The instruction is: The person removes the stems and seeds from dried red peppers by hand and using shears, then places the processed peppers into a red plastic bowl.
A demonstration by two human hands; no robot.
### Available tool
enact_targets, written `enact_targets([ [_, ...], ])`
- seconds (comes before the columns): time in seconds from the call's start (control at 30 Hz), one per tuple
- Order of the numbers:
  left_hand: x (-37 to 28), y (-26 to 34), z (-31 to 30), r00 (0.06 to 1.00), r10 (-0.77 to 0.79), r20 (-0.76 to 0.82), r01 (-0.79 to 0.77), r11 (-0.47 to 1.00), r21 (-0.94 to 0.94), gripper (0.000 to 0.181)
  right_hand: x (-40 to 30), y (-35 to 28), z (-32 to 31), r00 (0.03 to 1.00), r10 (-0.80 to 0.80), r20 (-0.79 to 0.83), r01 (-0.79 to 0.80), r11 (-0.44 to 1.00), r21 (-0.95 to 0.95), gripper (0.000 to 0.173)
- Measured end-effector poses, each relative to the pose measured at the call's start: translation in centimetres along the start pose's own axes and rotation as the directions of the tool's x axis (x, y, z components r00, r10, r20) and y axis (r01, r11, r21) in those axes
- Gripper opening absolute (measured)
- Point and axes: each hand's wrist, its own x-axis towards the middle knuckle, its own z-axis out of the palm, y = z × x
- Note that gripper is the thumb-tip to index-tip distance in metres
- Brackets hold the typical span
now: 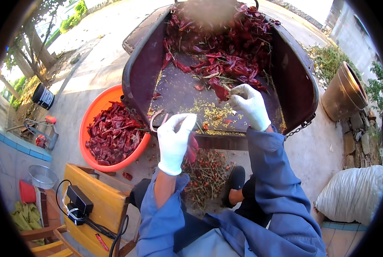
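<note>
My right hand (251,106), in a white knit glove, pinches the stem end of a dried red chilli (221,92) over the cart bed. To its left, my gloved left hand (175,141) has its thumb and fingers drawn together. A blurred dried chilli (192,148) hangs at its palm side, partly hidden by the glove. In front of me, a dark red metal cart bed (178,86) carries a heap of dried chillies (217,41), with yellow seeds (214,112) scattered near its front edge. An orange basin (83,138) at the left contains many chilli pods (114,135).
Discarded stems (204,180) cover the ground between my feet. A wooden chair (104,192) at lower left bears a black power adapter (79,199) and cables. A brown pot (342,93) and a white woven sack (352,194) stand at right. A chain (299,129) hangs beside the cart.
</note>
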Motion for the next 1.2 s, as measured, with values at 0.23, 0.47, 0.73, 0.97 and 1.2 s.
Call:
enact_targets([
  [0.23,-0.2,-0.6,1.3,0.911,0.35,0.219,-0.412,0.764,0.496,0.049,-4.2,-3.7,2.0,0.976,0.062,0.21,-0.077,0.995,0.066,0.018],
  [0.47,0.2,-1.7,1.4,0.862,0.475,0.175,-0.471,0.627,0.62,0.037,-4.9,-3.5,3.3,0.976,-0.085,0.199,0.08,0.996,0.028,0.019],
  [0.73,0.4,-1.5,1.8,0.873,0.48,0.086,-0.409,0.626,0.664,0.019,-4.8,-2.4,5.4,0.994,-0.085,0.065,0.073,0.983,0.169,0.029],
  [0.97,0.1,-1.9,1.5,0.848,0.52,0.108,-0.44,0.576,0.689,0.013,-5.5,-2.7,6.6,0.969,-0.242,-0.05,0.229,0.954,-0.193,0.035],
  [1.2,-0.1,-2.1,0.9,0.867,0.473,0.157,-0.43,0.553,0.714,0.018,-5.7,-1.2,7.1,0.931,-0.362,-0.04,0.338,0.901,-0.273,0.015],
])
